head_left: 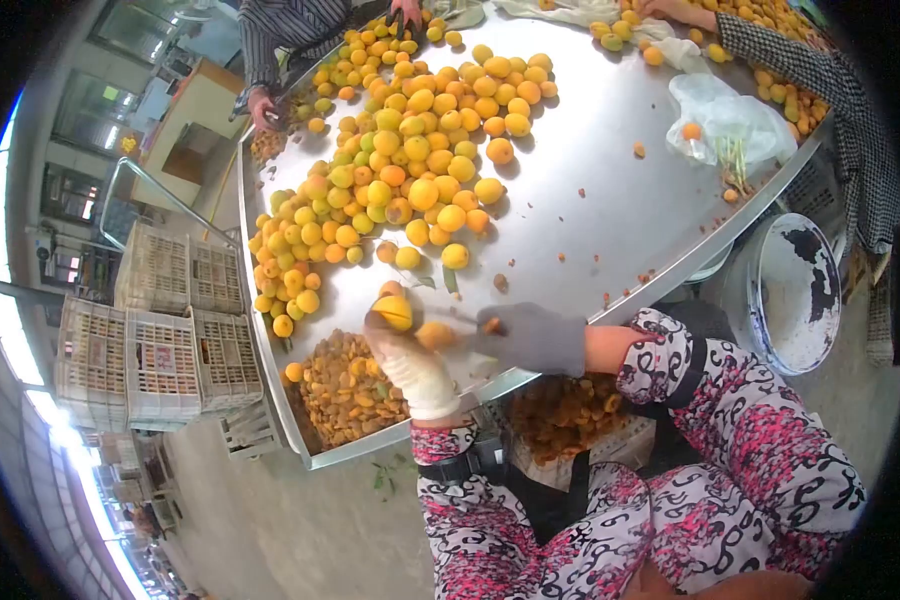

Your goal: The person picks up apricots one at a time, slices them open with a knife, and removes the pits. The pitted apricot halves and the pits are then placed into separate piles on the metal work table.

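My left hand point(410, 370), in a white glove, is closed around a yellow apricot point(394, 313) with a dark line across its skin. My right hand point(535, 340), in a grey glove, is close beside it and smeared by motion. Between the hands, right at the right fingertips, is a blurred orange apricot piece point(435, 335); I cannot tell whether the right fingers grip it. Below my left hand, brown apricot stones point(345, 390) are heaped in the table's near corner. Whole apricots point(410, 160) cover the metal table point(590, 150) beyond my hands.
Under the table edge, a crate point(615, 445) holds orange fruit pieces point(560, 415). A white bucket point(795, 295) stands at right. A plastic bag point(735, 115) lies on the table. Stacked crates point(160, 365) stand at left. Two other people's sleeves point(280, 40) point(790, 45) reach in across the table.
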Motion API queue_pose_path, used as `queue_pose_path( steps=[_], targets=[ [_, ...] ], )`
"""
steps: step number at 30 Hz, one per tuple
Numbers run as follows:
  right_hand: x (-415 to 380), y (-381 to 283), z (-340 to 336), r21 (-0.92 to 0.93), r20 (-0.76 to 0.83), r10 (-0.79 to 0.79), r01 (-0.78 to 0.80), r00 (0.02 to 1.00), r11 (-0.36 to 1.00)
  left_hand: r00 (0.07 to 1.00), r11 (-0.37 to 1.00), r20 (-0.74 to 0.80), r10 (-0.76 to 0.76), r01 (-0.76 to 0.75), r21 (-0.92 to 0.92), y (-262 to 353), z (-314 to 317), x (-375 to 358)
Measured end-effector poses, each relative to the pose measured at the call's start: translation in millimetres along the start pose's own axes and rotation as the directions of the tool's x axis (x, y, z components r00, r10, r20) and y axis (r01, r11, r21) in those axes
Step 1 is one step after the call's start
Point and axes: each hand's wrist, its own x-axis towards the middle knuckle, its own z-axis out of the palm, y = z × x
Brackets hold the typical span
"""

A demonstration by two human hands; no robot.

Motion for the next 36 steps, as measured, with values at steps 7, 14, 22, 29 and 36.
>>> queue_pose_path(
  steps=[7, 14, 22, 29, 36],
  targets=[
    [25, 15, -11, 0.519, -0.158, 0.092, 0.003, 0.983, 0.855, 0.682, 0.361, 0.525, 0.509, -0.723, 0.589, -2, 48, -31],
    [23, 2, -18, 0.689, -0.122, 0.193, -0.057, 0.973, 0.723, 0.806, 0.597, 0.381, 0.452, -0.591, 0.543, -5, 56, -34],
    [29, 0, -6, 0.433, -0.476, 0.076, 0.158, 0.876, 0.888, 0.949, 0.945, 0.248, 0.197, -0.251, 0.209, -21, 70, -42],
    [33, 5, -2, -0.052, -0.544, -0.093, 0.078, 0.834, 0.996, 0.993, 0.919, 0.094, 0.073, -0.103, 0.38, -24, 64, -40],
    [28, 11, -4, -0.277, -0.531, -0.256, 0.12, 0.808, 0.953, 0.897, 0.884, 0.117, -0.427, 0.441, -0.157, 2, 76, -45]
  ],
)
